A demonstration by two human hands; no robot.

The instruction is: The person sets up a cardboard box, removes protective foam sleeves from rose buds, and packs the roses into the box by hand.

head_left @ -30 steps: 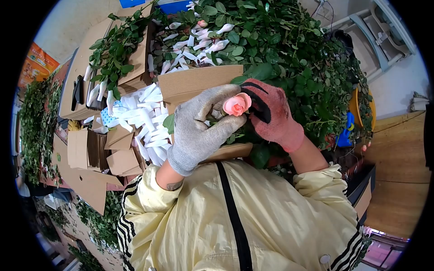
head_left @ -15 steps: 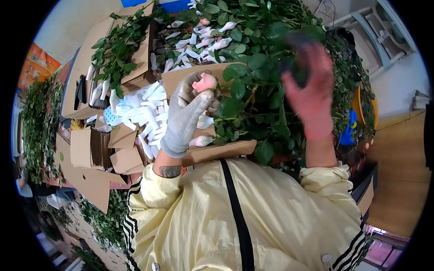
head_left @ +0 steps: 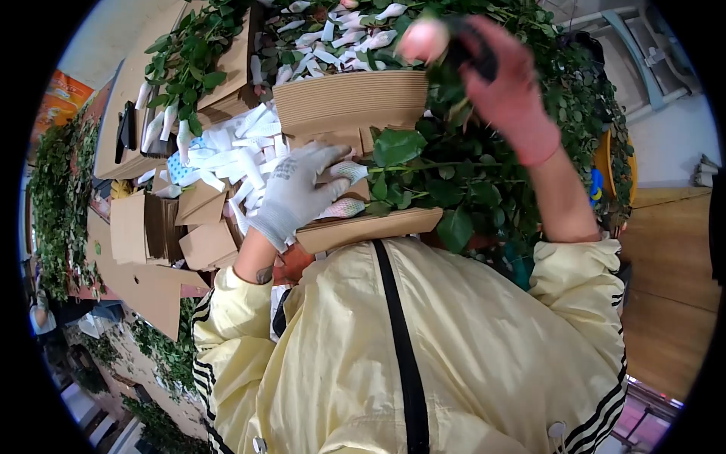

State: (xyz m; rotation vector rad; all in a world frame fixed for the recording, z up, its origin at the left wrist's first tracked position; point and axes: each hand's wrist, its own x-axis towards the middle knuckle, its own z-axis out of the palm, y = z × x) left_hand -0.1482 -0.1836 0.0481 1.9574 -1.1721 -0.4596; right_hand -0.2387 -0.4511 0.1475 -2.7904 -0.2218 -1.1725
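Note:
My left hand, in a pale work glove, lies open with its fingers spread over the cardboard, right beside two roses in white foam nets. Their leafy stems run off to the right. My right hand, in a red and black glove, is raised over the greenery and blurred by motion. Its fingers are closed at a pink rose, which looks to be held just below the bloom; the grip itself is smeared. A corrugated cardboard wrap stands bent up behind the netted roses, its front flap near my jacket.
Loose white foam nets are heaped left of the wrap. Cardboard pieces stand further left. Behind lie several netted roses among leaves, and more leafy stems rest on a cardboard stack. A folded chair leans at the right.
My left hand has let go of the pink rose and come down onto the cardboard, fingers spread. The right hand has moved up and left, with a pink rose now at its fingers.

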